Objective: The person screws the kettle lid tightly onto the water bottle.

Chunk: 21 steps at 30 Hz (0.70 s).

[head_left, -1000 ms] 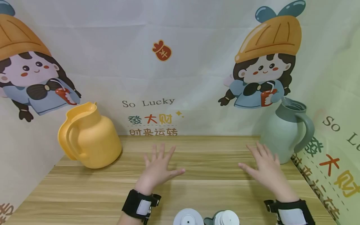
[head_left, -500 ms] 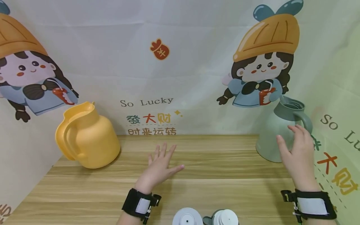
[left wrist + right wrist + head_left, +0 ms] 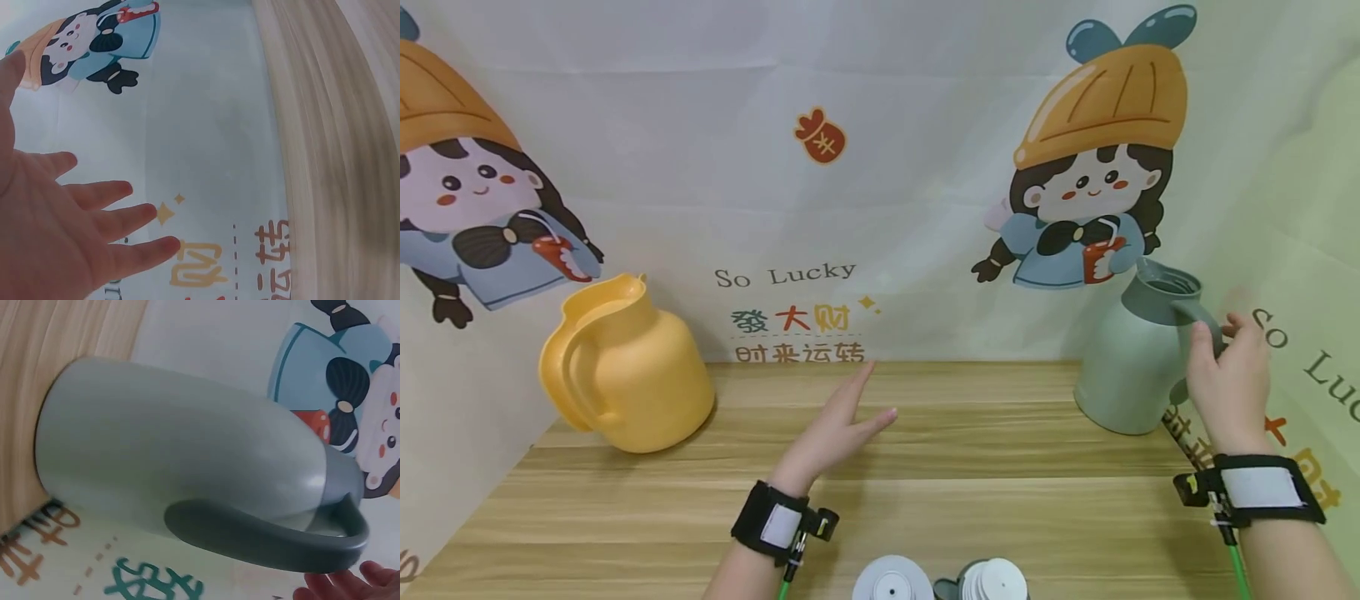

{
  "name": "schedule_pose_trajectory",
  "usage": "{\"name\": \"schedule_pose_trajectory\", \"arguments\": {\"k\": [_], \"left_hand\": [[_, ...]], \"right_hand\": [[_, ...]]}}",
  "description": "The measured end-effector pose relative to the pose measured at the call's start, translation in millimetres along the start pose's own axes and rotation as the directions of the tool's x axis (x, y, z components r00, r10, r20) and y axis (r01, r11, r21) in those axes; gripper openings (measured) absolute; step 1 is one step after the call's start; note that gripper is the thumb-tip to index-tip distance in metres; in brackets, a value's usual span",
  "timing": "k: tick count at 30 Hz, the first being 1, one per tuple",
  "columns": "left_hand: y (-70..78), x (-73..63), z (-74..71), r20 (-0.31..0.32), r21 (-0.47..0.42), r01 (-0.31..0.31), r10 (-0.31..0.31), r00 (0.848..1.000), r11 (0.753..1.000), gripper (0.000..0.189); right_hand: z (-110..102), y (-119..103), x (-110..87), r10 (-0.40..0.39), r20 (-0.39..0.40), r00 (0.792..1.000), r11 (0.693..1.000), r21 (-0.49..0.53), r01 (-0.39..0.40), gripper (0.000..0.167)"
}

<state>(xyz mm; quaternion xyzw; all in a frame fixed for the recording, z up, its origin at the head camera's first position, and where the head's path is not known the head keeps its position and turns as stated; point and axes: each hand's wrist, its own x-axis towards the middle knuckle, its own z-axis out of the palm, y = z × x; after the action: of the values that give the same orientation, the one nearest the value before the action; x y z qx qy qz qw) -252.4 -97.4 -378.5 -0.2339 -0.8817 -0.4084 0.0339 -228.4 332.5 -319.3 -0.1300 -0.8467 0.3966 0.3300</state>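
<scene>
A green vacuum jug with a grey-green neck and handle stands upright at the back right, lidless, its screw-threaded mouth showing. My right hand is beside its handle. In the right wrist view the fingertips lie at the outer side of the handle, not wrapped round it; whether they touch it I cannot tell. My left hand hovers over the middle of the table with spread, straight fingers and holds nothing. A yellow jug, also lidless, stands at the back left, its handle facing forward and left.
At the table's front edge lie a round white lid and a grey lid with a stepped white plug, both partly cut off. A printed cloth backdrop rises behind and at both sides, close to the jugs.
My right hand has moved right and up from in front of the green jug to its handle. The left hand has turned edge-on, staying in about the same place. The jugs stand where they were.
</scene>
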Motion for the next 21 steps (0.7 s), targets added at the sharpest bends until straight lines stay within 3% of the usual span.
{"name": "schedule_pose_trajectory", "arguments": {"k": [8, 11, 14, 18, 21], "left_hand": [[19.3, 30.1, 5.7, 0.049, -0.081, -0.007, 0.011, 0.999, 0.997, 0.087], [27.1, 37.9, 11.5, 0.099, -0.108, -0.019, 0.03, 0.995, 0.994, 0.089], [34.0, 45.1, 19.6, 0.143, -0.118, -0.038, 0.055, 0.988, 0.992, 0.089], [42.2, 53.7, 30.5, 0.171, -0.119, -0.055, 0.075, 0.982, 0.991, 0.087], [47.6, 58.1, 36.1, 0.182, -0.139, -0.047, 0.072, 0.981, 0.989, 0.087]], "right_hand": [[0, 16, 14.2, 0.161, 0.114, 0.98, 0.987, 0.008, -0.163, 0.059], [0, 22, 17.2, 0.2, 0.136, 0.97, 0.969, 0.12, -0.217, 0.052], [-1, 25, 19.9, 0.246, 0.175, 0.953, 0.892, 0.343, -0.293, 0.044], [2, 28, 24.4, 0.257, 0.21, 0.943, 0.732, 0.595, -0.332, 0.041], [7, 28, 26.9, 0.253, 0.207, 0.945, 0.685, 0.652, -0.326, 0.042]]}}
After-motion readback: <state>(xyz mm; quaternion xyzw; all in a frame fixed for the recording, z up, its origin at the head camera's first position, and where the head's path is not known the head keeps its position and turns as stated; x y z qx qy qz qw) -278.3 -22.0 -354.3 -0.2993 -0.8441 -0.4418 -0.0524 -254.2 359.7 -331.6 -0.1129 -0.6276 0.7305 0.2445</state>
